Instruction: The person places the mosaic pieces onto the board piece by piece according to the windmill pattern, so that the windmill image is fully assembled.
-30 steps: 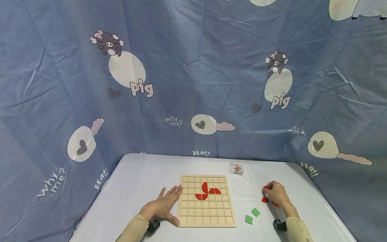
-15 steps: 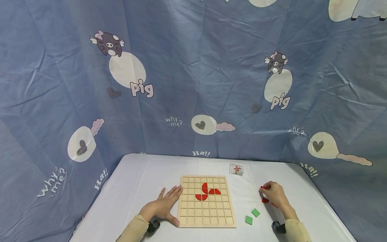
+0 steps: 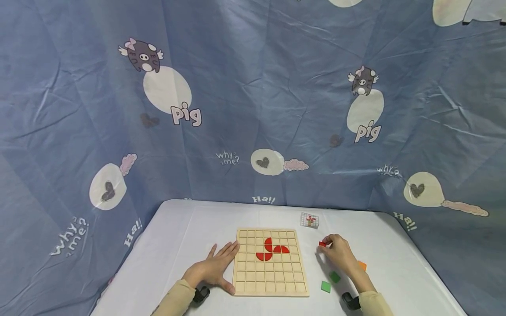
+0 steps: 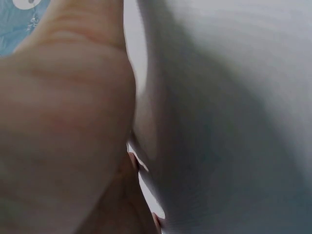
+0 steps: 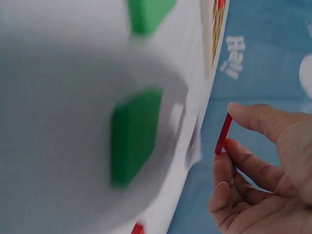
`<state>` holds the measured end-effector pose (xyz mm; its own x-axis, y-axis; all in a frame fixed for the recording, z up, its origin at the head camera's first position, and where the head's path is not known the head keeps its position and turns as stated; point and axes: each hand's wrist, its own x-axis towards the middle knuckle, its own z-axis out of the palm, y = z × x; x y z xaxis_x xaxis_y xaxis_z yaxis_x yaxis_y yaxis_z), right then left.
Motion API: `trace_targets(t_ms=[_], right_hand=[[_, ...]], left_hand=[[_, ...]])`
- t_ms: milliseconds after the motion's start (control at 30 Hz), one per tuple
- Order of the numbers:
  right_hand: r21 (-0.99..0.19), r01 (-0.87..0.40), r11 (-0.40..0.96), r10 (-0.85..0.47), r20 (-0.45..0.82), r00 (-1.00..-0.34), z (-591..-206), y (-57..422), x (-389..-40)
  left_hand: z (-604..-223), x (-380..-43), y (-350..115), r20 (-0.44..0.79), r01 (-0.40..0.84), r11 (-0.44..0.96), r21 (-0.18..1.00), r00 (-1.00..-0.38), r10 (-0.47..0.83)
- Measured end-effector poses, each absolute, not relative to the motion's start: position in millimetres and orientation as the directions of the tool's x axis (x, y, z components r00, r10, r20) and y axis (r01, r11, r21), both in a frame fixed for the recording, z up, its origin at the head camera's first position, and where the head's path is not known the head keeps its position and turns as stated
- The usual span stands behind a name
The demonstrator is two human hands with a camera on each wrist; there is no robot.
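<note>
My right hand [image 3: 341,253] is raised over the table, right of the wooden grid board [image 3: 272,277]. It pinches a small, flat red piece [image 3: 322,244] between thumb and fingertips; the right wrist view shows this red piece [image 5: 223,134] edge-on. Its full outline is hidden. On the board, red quarter-circle pieces [image 3: 269,248] form part of a pinwheel in the upper middle cells. My left hand [image 3: 215,267] lies with spread fingers at the board's left edge, its fingertips and thumb touching the frame. Only palm and wrist fill most of the left wrist view.
Two green squares [image 3: 326,287] lie right of the board, one shadowed by my right arm. An orange piece [image 3: 361,265] shows beyond that forearm. Another red piece [image 5: 138,228] appears in the right wrist view. A pattern card [image 3: 309,220] stands behind the board's right corner.
My right hand has moved left from the loose pieces toward the board, carrying the red piece. The orange piece shows more now. My left hand has stayed at the board's edge.
</note>
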<state>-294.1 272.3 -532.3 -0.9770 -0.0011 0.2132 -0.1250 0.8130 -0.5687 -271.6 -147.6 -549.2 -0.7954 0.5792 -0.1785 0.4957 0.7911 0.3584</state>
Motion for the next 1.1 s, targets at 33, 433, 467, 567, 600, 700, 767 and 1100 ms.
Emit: trace_targets(t_ms=[33,433,467,567,600,700,767,1100], right_hand=[[-0.57,-0.14,0.81,-0.011,0.223,-0.975,-532,267,-293],[-0.576,-0.24,0.782,-0.121,0.237,-0.964,-533,214,-281],[-0.575,-0.247,0.78,-0.129,0.238,-0.963,-534,211,-280],[-0.562,-0.279,0.778,-0.154,0.26,-0.953,-534,204,-279],[-0.563,-0.282,0.777,-0.158,0.26,-0.953,-534,201,-278],[-0.56,-0.312,0.767,-0.186,0.27,-0.945,-534,193,-277],[-0.569,-0.33,0.753,-0.21,0.268,-0.94,-534,188,-276],[-0.563,-0.415,0.715,-0.336,0.245,-0.91,-540,165,-275]], left_hand=[[-549,-272,-148,-0.179,0.495,0.792,0.358,-0.796,0.578],[-549,-273,-147,-0.179,0.498,0.792,0.354,-0.795,0.58],[-549,-272,-147,-0.178,0.499,0.791,0.354,-0.795,0.581],[-549,-272,-147,-0.176,0.499,0.789,0.358,-0.794,0.582],[-549,-272,-147,-0.175,0.499,0.789,0.359,-0.794,0.582],[-549,-271,-147,-0.174,0.495,0.789,0.364,-0.796,0.58],[-548,-271,-147,-0.172,0.494,0.789,0.366,-0.797,0.579],[-550,-271,-147,-0.172,0.496,0.788,0.366,-0.796,0.581]])
